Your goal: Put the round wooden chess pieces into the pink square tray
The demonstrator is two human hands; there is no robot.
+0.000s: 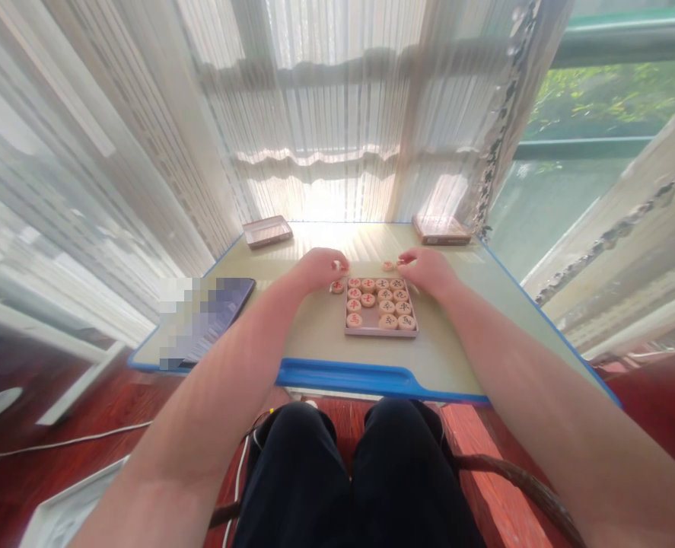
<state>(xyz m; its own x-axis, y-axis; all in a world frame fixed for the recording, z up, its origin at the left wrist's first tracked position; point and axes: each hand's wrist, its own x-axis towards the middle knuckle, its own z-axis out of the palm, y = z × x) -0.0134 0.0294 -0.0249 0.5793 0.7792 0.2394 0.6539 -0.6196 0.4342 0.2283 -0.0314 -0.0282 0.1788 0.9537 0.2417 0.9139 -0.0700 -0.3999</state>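
Observation:
A shallow open box stands on the table in front of me, holding several round wooden xiangqi pieces. Red-marked ones lie mostly at the left, dark-marked ones at the right; bare floor shows in the lower middle. My left hand is above the box's far left corner, fingers curled together; what they hold is unclear. Just below it, one red-marked piece lies outside the box. Beyond the far right corner, my right hand pinches a xiangqi piece, beside another loose piece.
An empty-looking shallow tray sits at the table's far left corner, a flat box at the far right. A dark flat device, partly blurred out, lies at the left. The table has a blue front rim; curtains hang behind.

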